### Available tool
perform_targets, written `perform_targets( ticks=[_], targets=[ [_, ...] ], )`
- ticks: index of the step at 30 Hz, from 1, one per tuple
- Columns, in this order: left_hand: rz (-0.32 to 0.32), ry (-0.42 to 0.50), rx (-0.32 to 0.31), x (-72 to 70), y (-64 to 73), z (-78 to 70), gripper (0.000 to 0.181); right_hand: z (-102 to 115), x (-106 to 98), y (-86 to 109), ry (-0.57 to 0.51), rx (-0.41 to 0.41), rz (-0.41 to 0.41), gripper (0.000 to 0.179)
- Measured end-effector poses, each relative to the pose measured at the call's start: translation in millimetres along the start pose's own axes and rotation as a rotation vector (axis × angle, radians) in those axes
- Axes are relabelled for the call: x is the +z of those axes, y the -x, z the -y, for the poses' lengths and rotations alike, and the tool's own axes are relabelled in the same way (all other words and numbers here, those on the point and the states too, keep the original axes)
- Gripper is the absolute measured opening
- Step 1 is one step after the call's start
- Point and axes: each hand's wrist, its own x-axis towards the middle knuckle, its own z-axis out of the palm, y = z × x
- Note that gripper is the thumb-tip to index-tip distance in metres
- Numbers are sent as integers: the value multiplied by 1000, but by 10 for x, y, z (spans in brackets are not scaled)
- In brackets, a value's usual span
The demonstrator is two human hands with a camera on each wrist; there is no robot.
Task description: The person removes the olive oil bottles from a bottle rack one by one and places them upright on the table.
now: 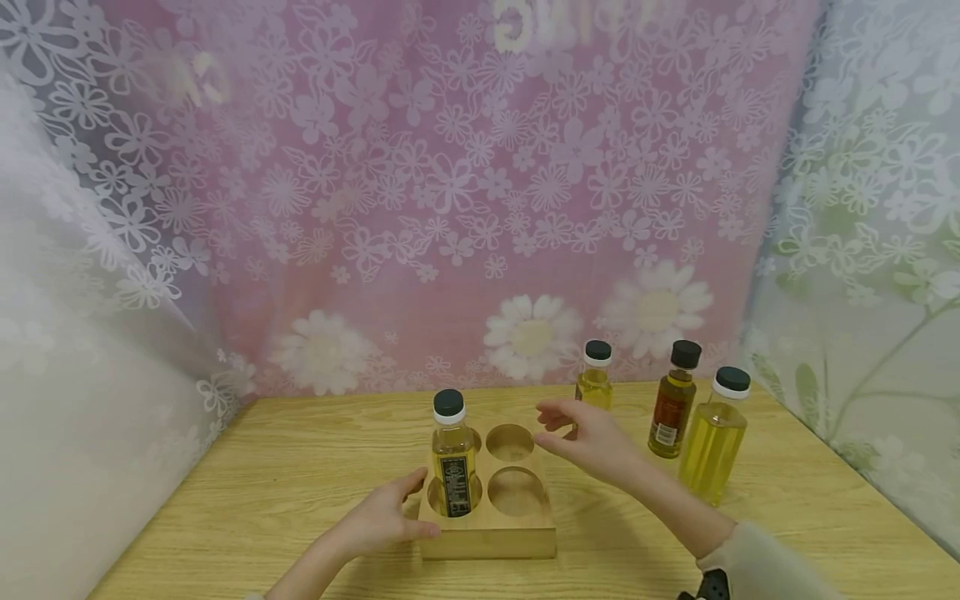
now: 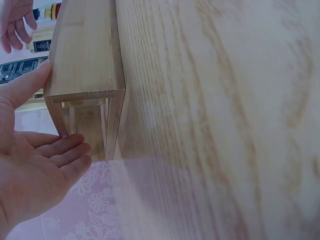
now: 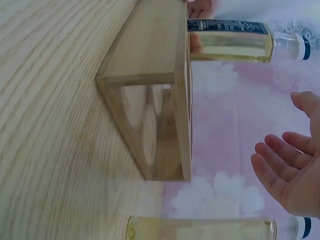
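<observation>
A clear bottle of yellow oil point(image 1: 454, 458) with a dark cap and black label stands in the front left hole of a wooden bottle holder point(image 1: 487, 543). My left hand point(image 1: 378, 518) touches the holder's left side, thumb by the front top edge. In the left wrist view, that hand's fingers point(image 2: 70, 150) lie almost straight across the holder's open end. Over the table, right of the holder, my right hand point(image 1: 592, 437) hovers with loosely bent fingers and holds nothing. Behind it stands another yellow oil bottle point(image 1: 597, 385), its lower part hidden by the hand.
To the right stand a darker oil bottle point(image 1: 672, 412) with a red label and a large yellow oil bottle point(image 1: 714, 442). Two round holes show on the holder's right half. A pink flowered curtain point(image 1: 450, 208) hangs behind the wooden table point(image 1: 315, 442).
</observation>
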Motion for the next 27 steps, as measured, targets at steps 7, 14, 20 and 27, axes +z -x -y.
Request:
perform_targets(
  ticks=[7, 14, 20, 27],
  targets=[
    [-7, -3, 0, 0, -4, 9, 91, 140, 139, -104, -55, -52, 72, 49],
    [-11, -17, -4, -5, -11, 3, 91, 271, 259, -170, -138, -65, 130, 53],
    [-9, -11, -8, -7, -9, 4, 92, 365, 343, -207, -185, -72, 200, 59],
    [-4, -10, -7, -13, 6, -9, 92, 443, 435, -264, -171, -123, 252, 65]
  ],
)
